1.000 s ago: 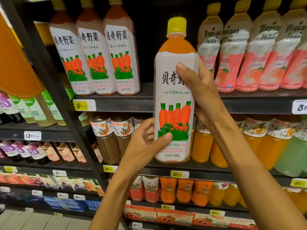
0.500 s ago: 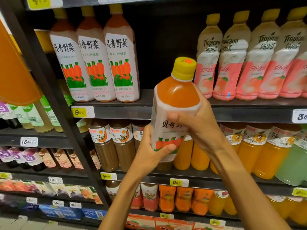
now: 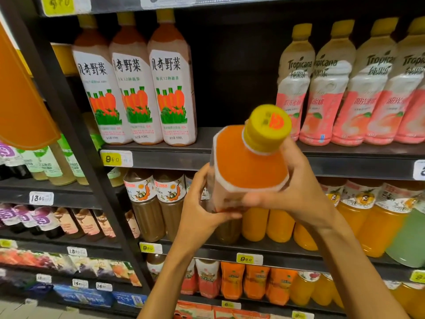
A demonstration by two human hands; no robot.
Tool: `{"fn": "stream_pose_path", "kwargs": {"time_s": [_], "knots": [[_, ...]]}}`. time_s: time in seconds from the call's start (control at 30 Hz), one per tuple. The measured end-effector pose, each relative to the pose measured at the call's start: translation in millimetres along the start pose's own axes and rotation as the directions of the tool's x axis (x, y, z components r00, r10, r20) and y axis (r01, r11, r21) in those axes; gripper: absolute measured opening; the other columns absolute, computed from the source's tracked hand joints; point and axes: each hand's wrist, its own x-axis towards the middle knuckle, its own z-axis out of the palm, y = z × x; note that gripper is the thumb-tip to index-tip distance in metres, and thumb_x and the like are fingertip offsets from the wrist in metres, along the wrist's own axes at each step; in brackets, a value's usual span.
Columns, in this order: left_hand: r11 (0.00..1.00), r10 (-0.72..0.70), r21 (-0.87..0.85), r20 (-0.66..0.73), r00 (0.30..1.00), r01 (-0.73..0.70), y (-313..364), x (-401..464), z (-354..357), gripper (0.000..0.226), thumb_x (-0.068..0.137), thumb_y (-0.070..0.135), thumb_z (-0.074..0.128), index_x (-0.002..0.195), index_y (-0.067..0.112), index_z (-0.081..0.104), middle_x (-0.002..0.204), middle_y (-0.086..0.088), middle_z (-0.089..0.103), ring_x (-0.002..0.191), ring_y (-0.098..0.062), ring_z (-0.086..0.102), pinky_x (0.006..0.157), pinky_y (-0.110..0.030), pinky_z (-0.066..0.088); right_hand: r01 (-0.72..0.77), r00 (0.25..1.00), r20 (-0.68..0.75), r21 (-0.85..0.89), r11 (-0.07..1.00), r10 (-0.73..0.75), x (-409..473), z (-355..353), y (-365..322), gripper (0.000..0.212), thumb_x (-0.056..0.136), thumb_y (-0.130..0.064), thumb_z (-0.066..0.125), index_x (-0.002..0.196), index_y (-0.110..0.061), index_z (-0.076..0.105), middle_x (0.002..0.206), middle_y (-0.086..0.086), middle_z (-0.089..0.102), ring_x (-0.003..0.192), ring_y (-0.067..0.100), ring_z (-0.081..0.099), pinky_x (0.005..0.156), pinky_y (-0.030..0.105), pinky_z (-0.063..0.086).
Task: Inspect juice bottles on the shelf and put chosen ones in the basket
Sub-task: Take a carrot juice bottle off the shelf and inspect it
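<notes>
- Nearest, at centre frame: carrot vegetable juice bottle (image 3: 249, 168) held in front of the shelves, tipped so its yellow cap (image 3: 266, 127) points toward the camera at about 1 o'clock.
- Left hand (image 3: 202, 210) wrapped around the lower label at 8 o'clock of the bottle, thumb across the front.
- Right hand (image 3: 296, 194) clasping the shoulder from 4 o'clock, fingers curled behind, thumb lying over the label edge.
- No basket in view; drop-off spot unknown.
- Likely risk: heavy full bottle, held at a slant, sliding on the slick sleeve if either grip loosens.
- Further risk: base swinging back at 6 o'clock into the orange juice bottles (image 3: 268, 223) on the shelf just behind.
- Farther, at 10 o'clock: three matching carrot bottles (image 3: 135, 88) upright on the upper shelf (image 3: 174, 157).
- At 2 o'clock: Tropicana peach bottles (image 3: 345, 88) in a row, well apart from the hands.
</notes>
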Motion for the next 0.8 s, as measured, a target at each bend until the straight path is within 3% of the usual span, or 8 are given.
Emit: {"fn": "stream_pose_path", "kwargs": {"time_s": [0.1, 0.17, 0.27, 0.37, 0.47, 0.57, 0.7, 0.8], "knots": [[0.981, -0.021, -0.190, 0.028, 0.999, 0.026, 0, -5, -4, 0.076, 0.053, 0.064, 0.078, 0.111, 0.021, 0.053, 0.103, 0.001, 0.071, 0.098, -0.015, 0.068, 0.074, -0.022, 0.055, -0.135, 0.987, -0.058, 0.208, 0.969, 0.150, 10, -6, 4, 0.100, 0.060, -0.056, 0.083, 0.137, -0.014, 0.036, 0.130, 0.001, 0.056, 0.123, 0.021, 0.054, 0.098, 0.034, 0.047], [0.970, -0.050, -0.234, 0.087, 0.995, 0.070, 4, -9, -4, 0.078, 0.052, 0.074, 0.071, 0.104, 0.019, 0.053, 0.095, 0.010, 0.074, 0.089, -0.008, 0.070, 0.070, -0.019, 0.055, -0.204, 0.967, -0.101, 0.249, 0.947, 0.234, 17, -5, 5, 0.106, 0.057, -0.061, 0.081, 0.137, -0.008, 0.036, 0.129, 0.006, 0.058, 0.121, 0.021, 0.057, 0.097, 0.034, 0.048], [0.968, -0.136, -0.187, 0.163, 0.977, 0.166, 6, -14, 2, 0.079, 0.048, 0.084, 0.062, 0.101, 0.025, 0.059, 0.092, 0.017, 0.073, 0.088, -0.002, 0.069, 0.074, -0.019, 0.055, -0.272, 0.956, -0.037, 0.261, 0.926, 0.291, 23, -1, 9, 0.077, 0.058, -0.064, 0.077, 0.117, -0.018, 0.060, 0.097, -0.011, 0.074, 0.093, 0.004, 0.069, 0.077, 0.021, 0.055], [0.955, -0.220, -0.154, 0.200, 0.955, 0.252, 12, -19, 8, 0.070, 0.047, 0.092, 0.051, 0.086, 0.038, 0.070, 0.084, 0.023, 0.072, 0.083, 0.007, 0.067, 0.073, -0.014, 0.053, -0.246, 0.954, -0.080, 0.346, 0.905, 0.290, 26, 3, 11, 0.052, 0.057, -0.059, 0.082, 0.092, -0.022, 0.070, 0.081, -0.003, 0.075, 0.074, 0.011, 0.072, 0.065, 0.025, 0.057], [0.945, -0.251, -0.194, 0.081, 0.965, 0.262, 18, -19, 10, 0.075, 0.062, 0.087, 0.043, 0.106, 0.030, 0.063, 0.101, 0.013, 0.073, 0.097, -0.003, 0.067, 0.084, -0.025, 0.055, -0.212, 0.918, -0.275, 0.267, 0.940, 0.285, 32, 8, 7, 0.054, 0.069, -0.046, 0.081, 0.100, -0.009, 0.057, 0.082, 0.002, 0.074, 0.076, 0.017, 0.073, 0.064, 0.027, 0.057], [0.957, -0.221, -0.187, 0.030, 0.975, 0.223, 27, -21, 23, 0.067, 0.071, 0.071, 0.059, 0.120, 0.026, 0.051, 0.100, 0.014, 0.073, 0.093, -0.003, 0.068, 0.069, -0.016, 0.054, -0.238, 0.858, -0.408, 0.221, 0.946, 0.311, 35, 15, 10, 0.053, 0.074, -0.039, 0.075, 0.112, -0.007, 0.054, 0.093, 0.009, 0.073, 0.083, 0.022, 0.073, 0.069, 0.032, 0.058], [0.926, -0.266, -0.282, -0.017, 0.964, 0.250, 31, -17, 29, 0.057, 0.065, 0.064, 0.058, 0.107, 0.026, 0.057, 0.088, 0.010, 0.075, 0.082, -0.007, 0.072, 0.061, -0.015, 0.053, -0.295, 0.842, -0.399, 0.222, 0.929, 0.363, 38, 13, 4, 0.071, 0.071, -0.053, 0.068, 0.124, -0.008, 0.052, 0.103, 0.007, 0.073, 0.091, 0.018, 0.072, 0.073, 0.030, 0.059], [0.852, -0.330, -0.399, 0.093, 0.939, 0.339, 32, -14, 21, 0.063, 0.065, 0.077, 0.053, 0.109, 0.035, 0.067, 0.106, 0.007, 0.073, 0.100, -0.015, 0.069, 0.077, -0.028, 0.056, -0.322, 0.850, -0.341, 0.265, 0.909, 0.401, 40, -2, 2, 0.062, 0.086, -0.058, 0.051, 0.125, -0.010, 0.056, 0.112, 0.010, 0.070, 0.106, 0.021, 0.067, 0.091, 0.038, 0.054]]}}
